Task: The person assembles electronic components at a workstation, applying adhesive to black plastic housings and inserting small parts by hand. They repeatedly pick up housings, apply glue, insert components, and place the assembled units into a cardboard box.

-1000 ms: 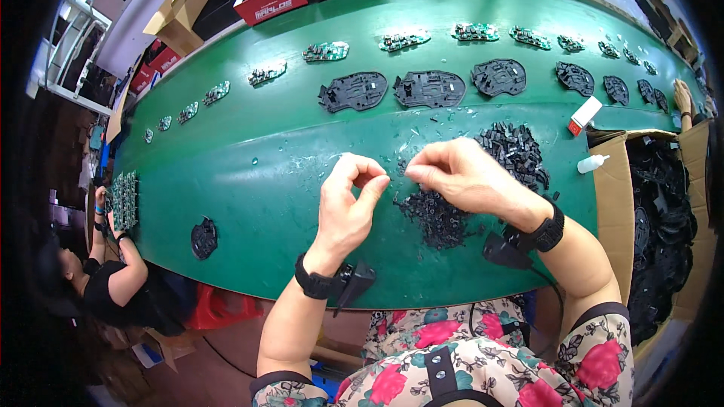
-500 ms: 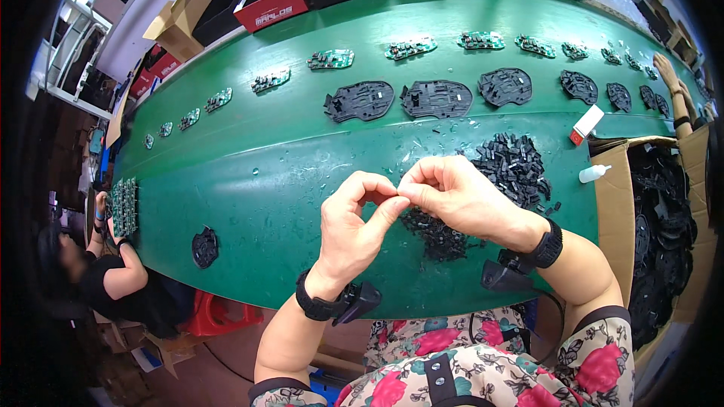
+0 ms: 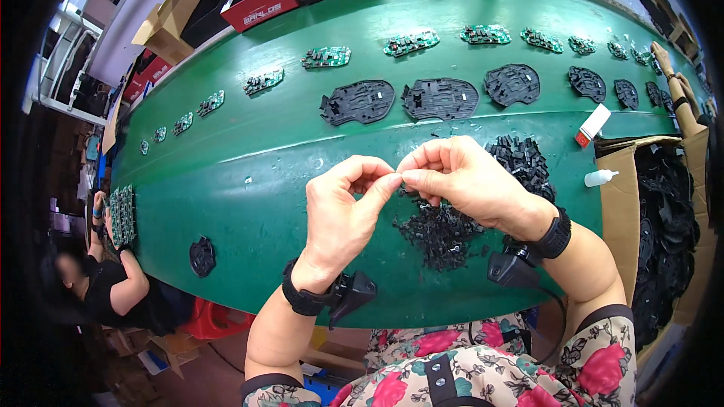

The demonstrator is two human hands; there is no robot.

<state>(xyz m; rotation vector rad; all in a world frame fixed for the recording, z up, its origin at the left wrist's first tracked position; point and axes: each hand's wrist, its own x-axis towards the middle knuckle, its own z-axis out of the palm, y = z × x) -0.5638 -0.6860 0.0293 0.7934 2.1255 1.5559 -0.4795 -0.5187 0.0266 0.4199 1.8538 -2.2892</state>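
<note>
My left hand (image 3: 347, 200) and my right hand (image 3: 471, 181) meet fingertip to fingertip above the green table (image 3: 249, 249). Thumb and forefinger of each are pinched together; whatever sits between them is too small or hidden to make out. Below my right hand lies a heap of tiny dark parts (image 3: 437, 237). Behind that hand, partly covered by it, is a pile of small black plastic pieces (image 3: 524, 166). Beyond my hands black mouse-shaped base shells (image 3: 440, 99) stand in a row, and farther off runs a line of green circuit boards (image 3: 411, 43).
A cardboard box (image 3: 620, 203) of black shells stands at right, by a small white bottle (image 3: 600, 178) and a red-and-white box (image 3: 593, 126). One black shell (image 3: 202, 256) lies left. Co-workers' hands show at the far left (image 3: 105, 215) and far right (image 3: 664, 60). Red boxes (image 3: 260, 7) line the back.
Both hands have shifted slightly up and away from me, still joined at the fingertips. More of the tiny-parts heap shows now. The view has tilted a little.
</note>
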